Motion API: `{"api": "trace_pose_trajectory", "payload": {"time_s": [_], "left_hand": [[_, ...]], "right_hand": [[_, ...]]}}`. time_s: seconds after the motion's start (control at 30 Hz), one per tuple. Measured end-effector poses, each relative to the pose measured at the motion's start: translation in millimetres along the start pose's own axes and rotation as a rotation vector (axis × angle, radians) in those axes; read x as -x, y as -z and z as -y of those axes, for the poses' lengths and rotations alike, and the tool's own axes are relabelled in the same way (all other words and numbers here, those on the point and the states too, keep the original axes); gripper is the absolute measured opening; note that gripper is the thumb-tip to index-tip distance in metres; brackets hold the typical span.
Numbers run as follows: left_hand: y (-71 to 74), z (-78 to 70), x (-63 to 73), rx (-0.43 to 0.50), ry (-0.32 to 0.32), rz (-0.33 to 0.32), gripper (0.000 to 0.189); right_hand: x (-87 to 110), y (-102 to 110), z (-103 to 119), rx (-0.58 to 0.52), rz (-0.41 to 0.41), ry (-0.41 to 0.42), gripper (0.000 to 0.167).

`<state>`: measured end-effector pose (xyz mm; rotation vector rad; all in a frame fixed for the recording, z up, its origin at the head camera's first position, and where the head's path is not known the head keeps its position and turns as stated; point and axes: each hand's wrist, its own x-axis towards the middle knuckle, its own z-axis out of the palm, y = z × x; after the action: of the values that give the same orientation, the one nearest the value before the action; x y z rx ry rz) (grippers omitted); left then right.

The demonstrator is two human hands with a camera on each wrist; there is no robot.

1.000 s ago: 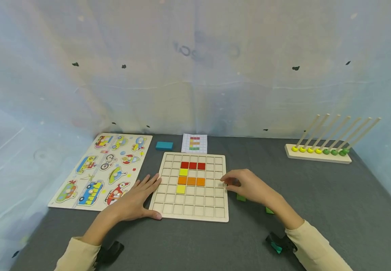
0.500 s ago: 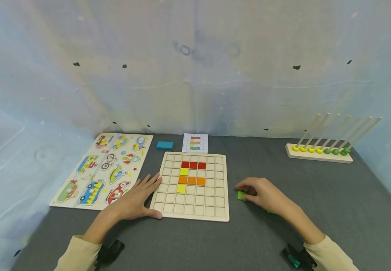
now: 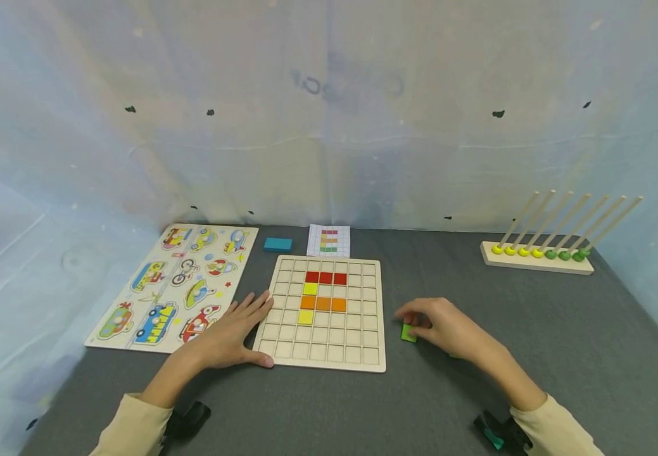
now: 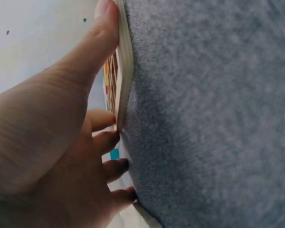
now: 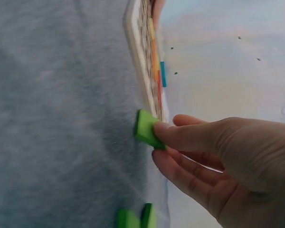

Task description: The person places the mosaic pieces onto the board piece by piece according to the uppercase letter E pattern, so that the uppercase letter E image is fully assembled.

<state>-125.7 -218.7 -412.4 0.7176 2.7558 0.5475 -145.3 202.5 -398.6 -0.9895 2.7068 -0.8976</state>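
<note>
A square wooden grid board (image 3: 357,358) lies in the middle of the table. Set in its cells are red tiles (image 3: 325,278) in a row, orange tiles (image 3: 323,304) in another, and two yellow tiles along the left. With fingers and thumb spread, my left hand (image 3: 220,339) rests along the board's left edge. Just beyond the right edge, my right hand (image 3: 442,326) pinches a green tile (image 5: 147,128) between thumb and fingers, seen tilted in the right wrist view. Two more green tiles (image 5: 128,219) lie near that hand, hidden beneath it in the head view.
A printed pattern card (image 3: 329,241) lies behind the board, with a blue block (image 3: 278,245) to its left. The vehicle puzzle board (image 3: 107,342) is at the left, partly under my left forearm. At the far right stands a peg counter (image 3: 536,261) with yellow and green beads.
My right hand has moved from the board's right edge out to the right and taken hold of a green tile, which has shifted slightly. The left hand has stayed in place.
</note>
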Motion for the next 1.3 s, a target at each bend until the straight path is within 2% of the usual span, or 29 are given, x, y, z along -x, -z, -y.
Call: {"api": "trace_pose_trajectory", "payload": {"time_s": [0.13, 0.33, 0.53, 0.93, 1.1, 1.3], "left_hand": [[0.2, -0.2, -0.8, -0.001, 0.004, -0.002, 0.116], [0.1, -0.5, -2.0, 0.003, 0.004, -0.004, 0.116], [-0.1, -0.1, -2.7, 0.001, 0.0, -0.007, 0.116], [-1.9, 4.5, 8.6, 0.003, -0.007, -0.04, 0.116], [-2.2, 1.8, 2.0, 0.02, -0.03, -0.04, 0.115], [-3.3, 1.7, -1.6, 0.018, -0.011, -0.027, 0.117]], "right_hand": [[-6.4, 6, 7, 0.016, 0.016, 0.007, 0.031], [-20.9, 6, 15, 0.047, 0.01, 0.071, 0.032], [-37.2, 2, 26, -0.013, 0.029, 0.105, 0.031], [-76.0, -26, 51, -0.109, 0.108, 0.21, 0.024], [-85.0, -31, 56, -0.11, 0.108, 0.219, 0.024], [-97.2, -38, 66, -0.104, 0.113, 0.252, 0.026]]}}
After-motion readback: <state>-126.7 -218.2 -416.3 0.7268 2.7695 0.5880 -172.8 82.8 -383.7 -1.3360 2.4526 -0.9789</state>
